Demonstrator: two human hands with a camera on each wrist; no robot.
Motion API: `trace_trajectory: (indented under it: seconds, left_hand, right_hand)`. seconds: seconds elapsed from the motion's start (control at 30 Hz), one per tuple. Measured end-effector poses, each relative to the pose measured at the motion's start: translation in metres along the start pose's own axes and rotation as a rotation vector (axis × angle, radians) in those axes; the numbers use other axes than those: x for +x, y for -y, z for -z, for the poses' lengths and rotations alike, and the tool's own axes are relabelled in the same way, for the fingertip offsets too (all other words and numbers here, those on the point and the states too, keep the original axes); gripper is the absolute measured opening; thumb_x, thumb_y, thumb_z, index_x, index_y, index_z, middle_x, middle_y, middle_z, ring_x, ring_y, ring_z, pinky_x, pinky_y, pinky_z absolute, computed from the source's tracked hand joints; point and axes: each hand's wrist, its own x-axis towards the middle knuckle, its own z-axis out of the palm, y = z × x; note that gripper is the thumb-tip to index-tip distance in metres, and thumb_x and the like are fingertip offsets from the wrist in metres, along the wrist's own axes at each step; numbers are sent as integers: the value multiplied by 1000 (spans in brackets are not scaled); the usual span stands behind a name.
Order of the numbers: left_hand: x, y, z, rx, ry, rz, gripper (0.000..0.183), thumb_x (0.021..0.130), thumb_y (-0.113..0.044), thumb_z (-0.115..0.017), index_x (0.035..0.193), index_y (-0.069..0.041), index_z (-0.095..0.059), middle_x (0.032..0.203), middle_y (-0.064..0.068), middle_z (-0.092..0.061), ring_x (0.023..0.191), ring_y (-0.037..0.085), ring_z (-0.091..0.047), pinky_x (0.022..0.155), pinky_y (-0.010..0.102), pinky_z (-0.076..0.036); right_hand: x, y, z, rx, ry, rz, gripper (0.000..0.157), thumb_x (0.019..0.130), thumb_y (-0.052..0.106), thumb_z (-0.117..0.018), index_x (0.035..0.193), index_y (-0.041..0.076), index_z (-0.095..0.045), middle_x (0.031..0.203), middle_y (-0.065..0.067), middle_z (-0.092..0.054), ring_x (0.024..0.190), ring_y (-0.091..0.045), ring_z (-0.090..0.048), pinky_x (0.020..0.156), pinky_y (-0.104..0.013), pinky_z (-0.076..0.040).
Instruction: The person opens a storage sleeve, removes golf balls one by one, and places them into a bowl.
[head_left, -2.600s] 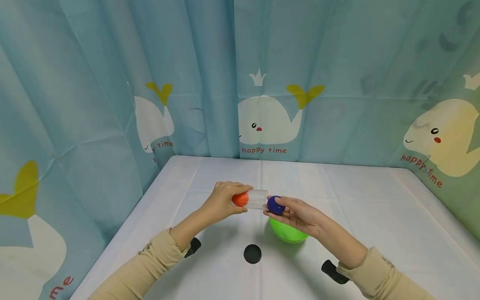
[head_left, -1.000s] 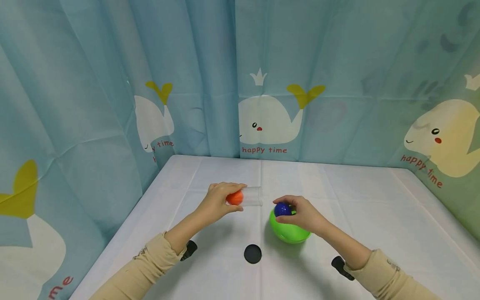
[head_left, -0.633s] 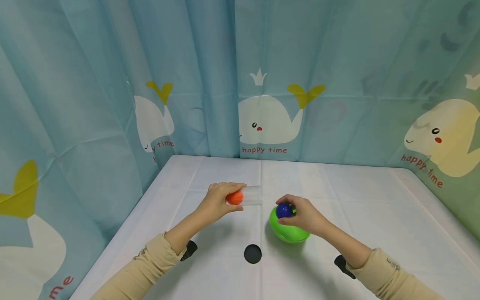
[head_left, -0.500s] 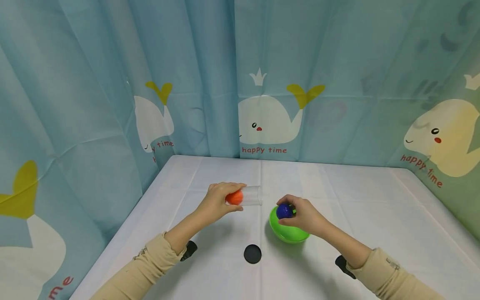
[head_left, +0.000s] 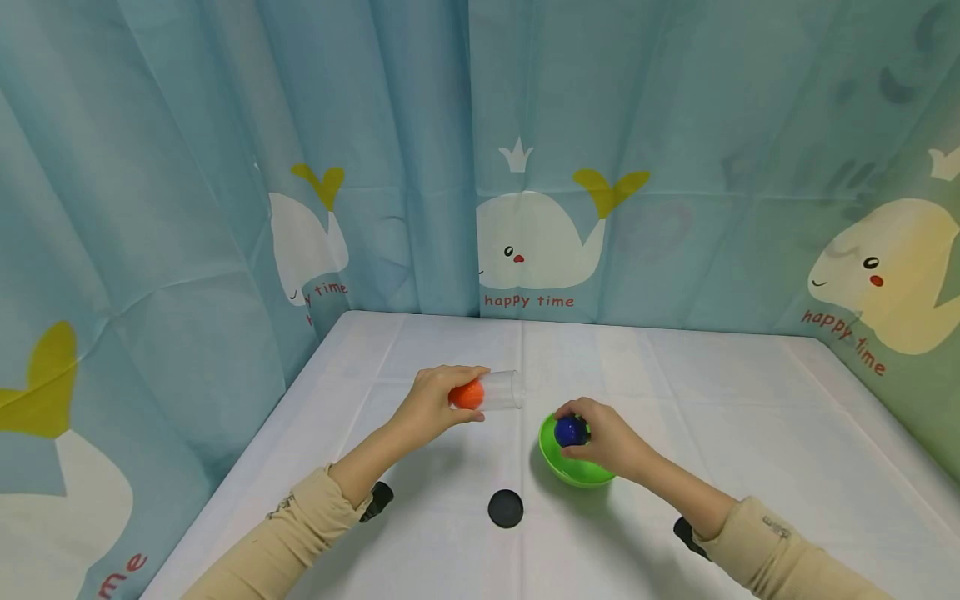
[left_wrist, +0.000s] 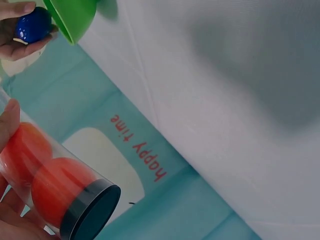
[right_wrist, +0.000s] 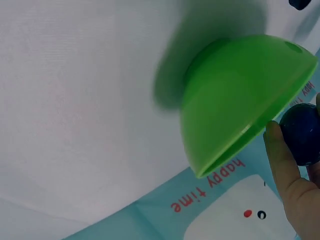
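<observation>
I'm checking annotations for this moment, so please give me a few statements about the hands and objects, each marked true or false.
1. The left hand grips the clear tube. True.
2. Two orange balls show inside the tube. True.
3. The right hand holds nothing. False: it holds a dark blue ball.
4. The black disc lies inside the green bowl. False: it lies on the white tabletop, outside the bowl.
5. A black cap covers one tube end. True.
</observation>
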Motion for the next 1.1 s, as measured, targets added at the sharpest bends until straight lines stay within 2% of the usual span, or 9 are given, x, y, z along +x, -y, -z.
trace_trajectory:
  seconds: [0.3, 0.67, 1.1]
  left_hand:
    - [0, 3, -1, 8, -5, -33, 58, 69, -14, -83, 123, -6, -63, 116, 10, -68, 106, 27, -62, 92, 49, -43]
    - [1, 8, -3, -15, -15, -58, 60, 67, -14, -83, 122, -4, -63, 116, 12, -68, 103, 28, -64, 86, 38, -53]
    - [-1, 9, -4, -75, -7, -19, 59, 67, -10, -83, 123, -3, -63, 117, 14, -67, 105, 30, -63, 87, 39, -53]
  right_hand:
    - [-1, -6, -5, -51, 39, -8, 37, 73, 7, -79, 106, -3, -64, 108, -17, -66, 98, -32, -63, 77, -35, -55]
    - [1, -13, -10, -78, 65, -17, 37, 72, 6, -79, 105, -3, -65, 106, -16, -67, 100, -32, -63, 82, -41, -54]
    - [0, -18, -21, -174, 84, 16, 33, 71, 2, -79, 101, -4, -66, 100, -14, -68, 96, -31, -64, 81, -41, -53]
